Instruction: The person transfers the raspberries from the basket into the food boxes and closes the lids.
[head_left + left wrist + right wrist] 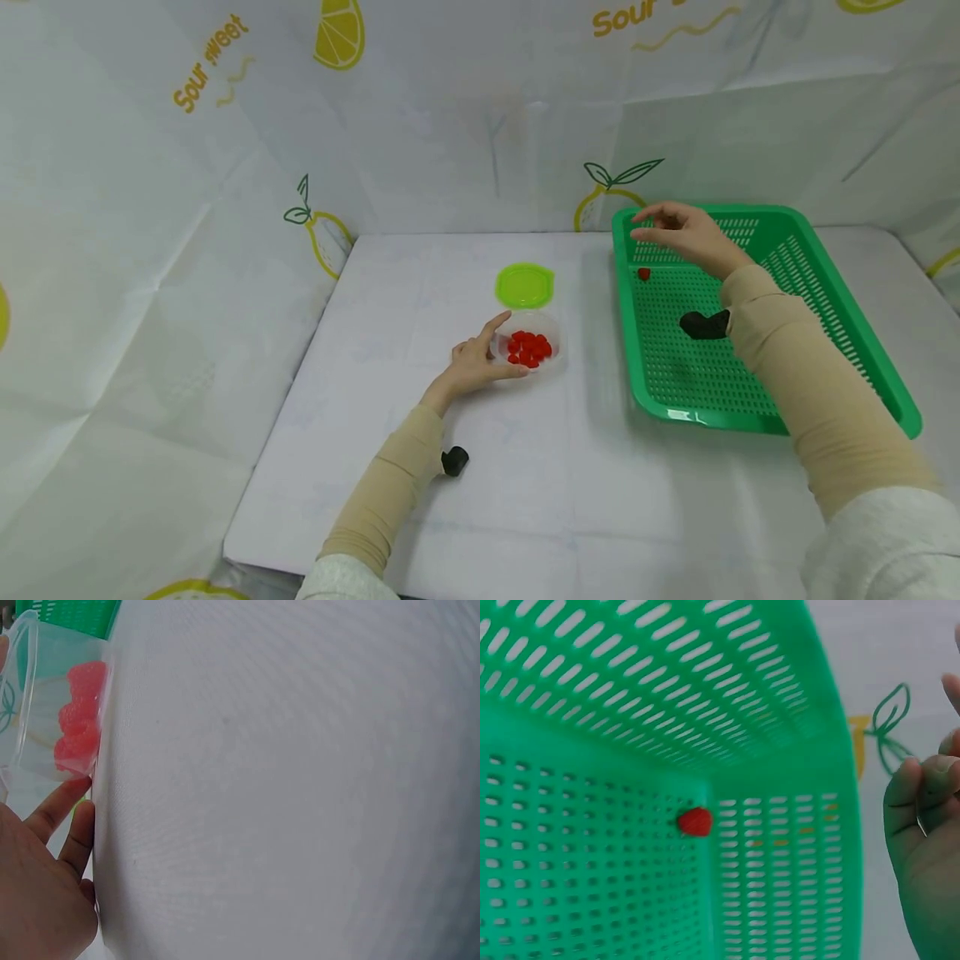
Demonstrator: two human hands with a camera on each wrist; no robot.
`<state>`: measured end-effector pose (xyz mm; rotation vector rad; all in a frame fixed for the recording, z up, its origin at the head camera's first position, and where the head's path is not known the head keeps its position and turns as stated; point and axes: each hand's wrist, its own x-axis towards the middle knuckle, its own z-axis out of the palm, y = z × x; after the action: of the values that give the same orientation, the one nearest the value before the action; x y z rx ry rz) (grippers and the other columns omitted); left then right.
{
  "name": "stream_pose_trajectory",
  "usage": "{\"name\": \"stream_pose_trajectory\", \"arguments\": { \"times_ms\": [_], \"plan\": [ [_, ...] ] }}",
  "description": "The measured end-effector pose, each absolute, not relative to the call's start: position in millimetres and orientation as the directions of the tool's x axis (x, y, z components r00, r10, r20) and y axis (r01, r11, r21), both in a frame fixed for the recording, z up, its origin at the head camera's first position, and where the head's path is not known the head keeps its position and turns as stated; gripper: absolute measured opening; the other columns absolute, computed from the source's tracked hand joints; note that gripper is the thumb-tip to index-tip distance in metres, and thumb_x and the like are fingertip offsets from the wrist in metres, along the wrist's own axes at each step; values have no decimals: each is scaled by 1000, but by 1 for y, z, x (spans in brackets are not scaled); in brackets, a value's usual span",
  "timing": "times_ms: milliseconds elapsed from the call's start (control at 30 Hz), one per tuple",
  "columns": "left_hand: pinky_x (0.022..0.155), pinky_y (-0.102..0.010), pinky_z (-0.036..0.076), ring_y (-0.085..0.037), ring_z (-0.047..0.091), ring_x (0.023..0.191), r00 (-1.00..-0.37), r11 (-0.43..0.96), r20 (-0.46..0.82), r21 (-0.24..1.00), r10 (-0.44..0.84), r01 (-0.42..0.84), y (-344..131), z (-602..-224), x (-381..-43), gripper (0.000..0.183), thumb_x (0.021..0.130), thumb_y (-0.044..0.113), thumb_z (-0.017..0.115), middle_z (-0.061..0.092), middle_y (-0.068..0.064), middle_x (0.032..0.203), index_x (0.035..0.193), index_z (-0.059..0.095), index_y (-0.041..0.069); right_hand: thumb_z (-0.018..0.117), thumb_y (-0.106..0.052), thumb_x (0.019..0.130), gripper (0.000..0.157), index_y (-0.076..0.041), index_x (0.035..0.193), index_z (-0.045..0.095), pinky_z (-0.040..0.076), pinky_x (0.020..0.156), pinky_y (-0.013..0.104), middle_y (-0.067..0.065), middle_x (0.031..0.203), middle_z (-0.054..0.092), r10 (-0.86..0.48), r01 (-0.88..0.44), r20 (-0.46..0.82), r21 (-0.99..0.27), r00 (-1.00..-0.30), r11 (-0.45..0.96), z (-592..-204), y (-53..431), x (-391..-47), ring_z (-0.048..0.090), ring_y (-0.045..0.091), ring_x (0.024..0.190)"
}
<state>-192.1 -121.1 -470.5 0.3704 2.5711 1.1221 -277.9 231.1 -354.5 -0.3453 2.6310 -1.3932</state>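
Note:
My left hand holds the side of a clear plastic container, its thumb and forefinger spread around the wall. Several small red strawberry-like pieces lie in the container; the left wrist view shows them through its side. Over the far left corner of a green perforated basket hovers my right hand, fingers loosely bent and nothing visible in them. One red strawberry-like piece rests on the basket floor near a corner, apart from that hand. The right forearm hides part of the basket.
A lime-green lid lies flat on the white-covered table, just beyond the container. The basket takes up the right side of the table. A hanging sheet with lemon prints stands behind and at the left.

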Motion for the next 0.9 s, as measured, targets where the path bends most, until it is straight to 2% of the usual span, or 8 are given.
{"name": "stream_pose_trajectory", "arguments": {
  "times_ms": [133, 433, 533, 733, 900],
  "plan": [
    [107, -49, 16, -19, 46, 100, -919, 662, -179, 741, 352, 109, -121, -470, -192, 92, 72, 50, 73, 52, -4, 115, 143, 14, 50, 59, -45, 88, 50, -15, 127, 51, 37, 68, 33, -6, 82, 47, -184, -115, 18, -840, -983, 530, -370, 241, -282, 42, 16, 73],
    [106, -50, 17, -18, 45, 101, -918, 670, -199, 737, 343, 91, -122, -473, -193, 92, 71, 53, 73, 52, -2, 117, 140, 12, 56, 55, -52, 88, 63, -8, 133, 46, 44, 75, 39, 6, 88, 47, -140, -30, -75, -777, -987, 629, -397, 250, -289, 47, 26, 80],
    [107, -50, 17, -17, 45, 101, -918, 665, -198, 741, 344, 89, -122, -474, -193, 91, 72, 53, 72, 51, -1, 116, 140, 12, 56, 52, -52, 89, 65, -6, 134, 44, 44, 78, 43, 11, 95, 47, -147, -17, -106, -751, -983, 660, -402, 250, -289, 47, 30, 87],
    [105, -51, 20, -19, 44, 102, -920, 657, -196, 749, 340, 84, -122, -473, -193, 90, 71, 54, 72, 50, -2, 114, 138, 13, 58, 48, -46, 93, 62, -3, 137, 38, 41, 88, 54, 24, 122, 41, -169, 17, -182, -727, -969, 686, -410, 250, -291, 44, 40, 108],
    [104, -51, 22, -19, 43, 104, -919, 663, -205, 745, 336, 76, -123, -475, -194, 90, 71, 54, 73, 50, -2, 115, 137, 12, 60, 45, -42, 96, 58, -1, 137, 38, 39, 86, 55, 28, 128, 38, -185, 9, -202, -698, -962, 716, -418, 251, -296, 42, 41, 109]
  ]
}}
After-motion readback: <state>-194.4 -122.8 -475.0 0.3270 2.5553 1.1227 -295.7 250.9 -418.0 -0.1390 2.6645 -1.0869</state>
